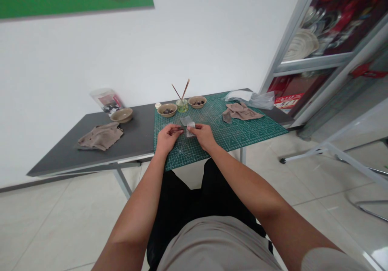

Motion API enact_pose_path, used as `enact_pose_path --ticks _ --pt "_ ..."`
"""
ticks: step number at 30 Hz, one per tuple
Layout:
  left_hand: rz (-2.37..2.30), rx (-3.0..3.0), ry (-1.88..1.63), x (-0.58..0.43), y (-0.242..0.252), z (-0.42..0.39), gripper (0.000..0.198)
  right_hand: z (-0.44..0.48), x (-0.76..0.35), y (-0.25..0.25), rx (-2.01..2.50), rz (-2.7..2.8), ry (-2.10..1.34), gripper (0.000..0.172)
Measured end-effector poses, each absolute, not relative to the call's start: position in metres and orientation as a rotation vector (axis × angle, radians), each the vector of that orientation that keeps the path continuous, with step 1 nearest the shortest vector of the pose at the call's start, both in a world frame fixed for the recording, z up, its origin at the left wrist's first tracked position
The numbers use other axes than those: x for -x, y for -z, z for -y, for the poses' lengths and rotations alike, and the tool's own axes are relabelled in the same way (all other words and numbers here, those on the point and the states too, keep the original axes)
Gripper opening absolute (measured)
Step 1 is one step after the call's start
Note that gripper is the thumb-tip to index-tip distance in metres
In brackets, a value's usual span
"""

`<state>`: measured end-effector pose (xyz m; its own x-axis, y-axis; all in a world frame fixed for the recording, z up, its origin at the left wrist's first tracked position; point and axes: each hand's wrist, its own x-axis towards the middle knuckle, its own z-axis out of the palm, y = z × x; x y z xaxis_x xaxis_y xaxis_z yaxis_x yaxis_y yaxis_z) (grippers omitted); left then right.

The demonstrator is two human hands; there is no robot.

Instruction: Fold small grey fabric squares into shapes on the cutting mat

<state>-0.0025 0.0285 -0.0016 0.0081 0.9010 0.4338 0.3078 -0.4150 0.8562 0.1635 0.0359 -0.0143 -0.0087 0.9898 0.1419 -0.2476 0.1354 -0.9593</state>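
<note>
My left hand [167, 137] rests over the green cutting mat [218, 135], thumb and fingers pinched together around something small and dark that I cannot make out. Close beside it, my right hand [204, 135] pinches a small whitish piece [190, 130], perhaps folded cloth or a packet. Just beyond the fingertips lies a clear plastic piece [186, 120]. Two tan bowls, a left one [167, 113] and a right one [197, 105], contain small dark pieces. Between them stands a glass jar [182, 106] of yellowish-green liquid with two thin brown sticks [186, 89] leaning in it.
Brownish cloths lie on the left of the grey table [133, 139] and on the mat's right. Another tan bowl [121, 119] stands by a clear plastic container [107, 100]. A plastic bag [260, 100] sits at back right. A white wall rises behind; a glass-fronted cabinet [309, 44] stands right.
</note>
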Motion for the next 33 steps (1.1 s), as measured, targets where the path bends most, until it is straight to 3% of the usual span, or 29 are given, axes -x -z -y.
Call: enact_pose_path --ticks 8,13,18,33 --pt "-1.186 -1.722 -1.327 0.003 -0.001 -0.031 0.031 -0.032 -0.165 0.011 0.812 1.098 -1.255 0.033" --pt "-1.387 -1.929 -1.19 0.0 -0.007 -0.024 0.016 -0.026 -0.166 0.009 0.785 1.233 -1.254 0.032" --pt "-1.461 -2.133 -1.115 -0.002 -0.009 -0.021 0.009 -0.03 -0.167 0.015 0.846 1.449 -1.034 0.022" --pt "-1.17 -1.72 -1.27 0.002 -0.003 -0.025 0.018 -0.029 -0.171 0.005 0.813 1.178 -1.347 0.034"
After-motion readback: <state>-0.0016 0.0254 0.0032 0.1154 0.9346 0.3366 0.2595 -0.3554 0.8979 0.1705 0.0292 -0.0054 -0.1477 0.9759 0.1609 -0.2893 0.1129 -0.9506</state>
